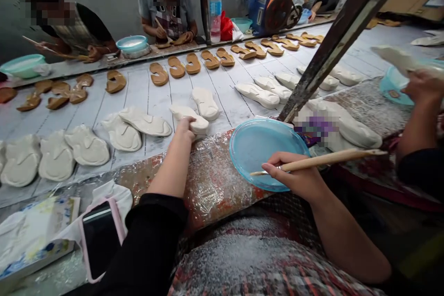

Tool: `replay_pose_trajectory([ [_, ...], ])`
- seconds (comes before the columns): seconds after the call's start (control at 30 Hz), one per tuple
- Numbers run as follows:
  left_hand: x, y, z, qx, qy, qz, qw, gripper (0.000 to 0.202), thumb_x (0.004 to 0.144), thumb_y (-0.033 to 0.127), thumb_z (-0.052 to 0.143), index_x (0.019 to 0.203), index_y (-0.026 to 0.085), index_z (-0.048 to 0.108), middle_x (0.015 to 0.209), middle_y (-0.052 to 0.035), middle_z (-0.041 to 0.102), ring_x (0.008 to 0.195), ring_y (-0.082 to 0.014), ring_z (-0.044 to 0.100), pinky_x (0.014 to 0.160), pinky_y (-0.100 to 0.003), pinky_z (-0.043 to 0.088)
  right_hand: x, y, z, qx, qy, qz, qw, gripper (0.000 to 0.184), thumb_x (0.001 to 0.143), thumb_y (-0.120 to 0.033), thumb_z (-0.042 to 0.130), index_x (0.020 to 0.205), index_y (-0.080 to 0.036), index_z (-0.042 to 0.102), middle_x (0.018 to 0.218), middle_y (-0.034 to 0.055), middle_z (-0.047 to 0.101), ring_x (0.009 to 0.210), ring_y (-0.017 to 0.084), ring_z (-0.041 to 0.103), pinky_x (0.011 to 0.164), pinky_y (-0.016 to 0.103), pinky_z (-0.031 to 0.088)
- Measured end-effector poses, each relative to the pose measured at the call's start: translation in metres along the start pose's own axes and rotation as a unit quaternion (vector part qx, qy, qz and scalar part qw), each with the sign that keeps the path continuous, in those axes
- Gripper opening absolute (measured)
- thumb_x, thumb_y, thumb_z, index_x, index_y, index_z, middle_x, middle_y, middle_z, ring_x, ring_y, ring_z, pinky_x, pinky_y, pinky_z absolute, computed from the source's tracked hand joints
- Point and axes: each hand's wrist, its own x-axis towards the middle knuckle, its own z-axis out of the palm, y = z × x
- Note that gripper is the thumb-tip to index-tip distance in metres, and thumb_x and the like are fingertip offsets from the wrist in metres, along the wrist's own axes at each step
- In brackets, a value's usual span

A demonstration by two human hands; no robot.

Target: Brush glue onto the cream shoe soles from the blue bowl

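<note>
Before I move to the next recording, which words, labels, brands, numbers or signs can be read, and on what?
None can be read.
Purple wrapper: pixelated, unreadable.
Bottle: any label too small and blurred.
Blue machine: any markings too small.
Floral box: any lettering too blurred.

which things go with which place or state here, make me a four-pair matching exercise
Things:
1. brush
2. phone
3. left hand
4. red bag

Places or states:
A. pink-framed
B. beside a bottle
C. in the right hand
D. holding a white slipper-shaped piece

Pairs: 1-C, 2-A, 3-D, 4-B
</note>
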Motion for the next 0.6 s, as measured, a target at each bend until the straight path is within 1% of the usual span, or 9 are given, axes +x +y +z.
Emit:
replay_pose_trajectory([
  [0.1, -0.038, 0.009, -0.007, -0.06, -0.062, 0.02, 0.996, 0.023, 0.097, 0.017, 0.054, 0.117, 0.015, 0.065, 0.099, -0.004, 0.073, 0.088, -0.016, 0.071, 0.082, -0.032, 0.06, 0.001, 0.008, 0.003, -0.017, 0.01, 0.038, 0.999, 0.041, 0.088, -0.055, 0.064, 0.067, -0.019, 0.064, 0.059, 0.0002, 0.061, 0.058, 0.015, 0.054, 0.055, 0.026, 0.041],
  [0.17, -0.072, 0.008, -0.017, -0.09, -0.115, 0.049, 0.988, 0.026, 0.091, 0.018, 0.055, 0.113, 0.017, 0.067, 0.095, -0.0027, 0.075, 0.094, -0.0171, 0.073, 0.087, -0.029, 0.06, 0.005, 0.012, 0.007, -0.035, 0.011, 0.054, 0.998, 0.04, 0.085, -0.051, 0.066, 0.062, -0.02, 0.061, 0.055, -0.001, 0.058, 0.055, 0.014, 0.052, 0.053, 0.026, 0.038],
  [0.2, -0.089, 0.005, -0.024, -0.107, -0.152, 0.074, 0.98, 0.026, 0.091, 0.023, 0.056, 0.114, 0.018, 0.069, 0.097, -0.0035, 0.076, 0.1, -0.0185, 0.073, 0.089, -0.029, 0.059, 0.007, 0.014, 0.01, -0.042, 0.005, 0.057, 0.997, 0.039, 0.083, -0.049, 0.068, 0.059, -0.02, 0.059, 0.052, -0.0017, 0.056, 0.052, 0.013, 0.051, 0.052, 0.026, 0.035],
  [0.23, -0.105, 0.001, -0.031, -0.128, -0.216, 0.11, 0.962, 0.033, 0.094, 0.034, 0.055, 0.118, 0.017, 0.068, 0.105, -0.007, 0.077, 0.109, -0.0221, 0.071, 0.092, -0.032, 0.059, 0.008, 0.015, 0.012, -0.047, -0.001, 0.058, 0.997, 0.039, 0.081, -0.047, 0.069, 0.056, -0.02, 0.058, 0.049, -0.0022, 0.054, 0.05, 0.013, 0.049, 0.05, 0.026, 0.033],
  [0.27, -0.118, -0.004, -0.039, -0.123, -0.261, 0.108, 0.951, 0.048, 0.095, 0.053, 0.053, 0.122, 0.017, 0.068, 0.11, -0.0103, 0.076, 0.113, -0.0274, 0.07, 0.092, -0.038, 0.06, 0.008, 0.016, 0.014, -0.049, -0.002, 0.057, 0.997, 0.039, 0.081, -0.046, 0.07, 0.055, -0.02, 0.057, 0.047, -0.0026, 0.052, 0.048, 0.012, 0.047, 0.049, 0.026, 0.031],
  [0.33, -0.137, -0.016, -0.055, -0.078, -0.315, 0.054, 0.944, 0.073, 0.089, 0.076, 0.047, 0.126, 0.016, 0.067, 0.115, -0.0148, 0.076, 0.113, -0.0348, 0.07, 0.091, -0.047, 0.061, 0.006, 0.014, 0.014, -0.044, 0.01, 0.047, 0.998, 0.04, 0.083, -0.046, 0.069, 0.056, -0.019, 0.057, 0.047, -0.0027, 0.05, 0.048, 0.012, 0.046, 0.048, 0.025, 0.031],
  [0.43, -0.151, -0.035, -0.072, -0.022, -0.336, -0.008, 0.942, 0.079, 0.083, 0.083, 0.052, 0.12, 0.016, 0.07, 0.112, -0.0156, 0.076, 0.115, -0.0383, 0.069, 0.097, -0.052, 0.058, -0.003, 0.001, 0.005, -0.009, 0.024, 0.014, 1.0, 0.041, 0.089, -0.049, 0.065, 0.062, -0.019, 0.061, 0.052, -0.0017, 0.055, 0.05, 0.012, 0.05, 0.049, 0.024, 0.037],
  [0.5, -0.16, -0.046, -0.076, -0.016, -0.361, -0.025, 0.932, 0.076, 0.082, 0.082, 0.056, 0.115, 0.016, 0.072, 0.113, -0.0157, 0.076, 0.119, -0.0396, 0.068, 0.102, -0.052, 0.056, -0.006, -0.015, -0.005, 0.038, 0.012, -0.054, 0.998, 0.035, 0.089, -0.048, 0.068, 0.068, -0.02, 0.067, 0.06, -0.0006, 0.064, 0.055, 0.012, 0.057, 0.05, 0.023, 0.043],
  [0.6, -0.176, -0.056, -0.075, -0.046, -0.404, -0.06, 0.912, 0.071, 0.087, 0.08, 0.051, 0.117, 0.02, 0.073, 0.122, -0.0138, 0.074, 0.123, -0.0388, 0.065, 0.106, -0.05, 0.054, -0.002, -0.046, -0.023, 0.114, -0.005, -0.266, 0.957, 0.011, 0.087, -0.031, 0.077, 0.087, -0.02, 0.076, 0.076, 0.0014, 0.072, 0.066, 0.013, 0.067, 0.058, 0.022, 0.052],
])
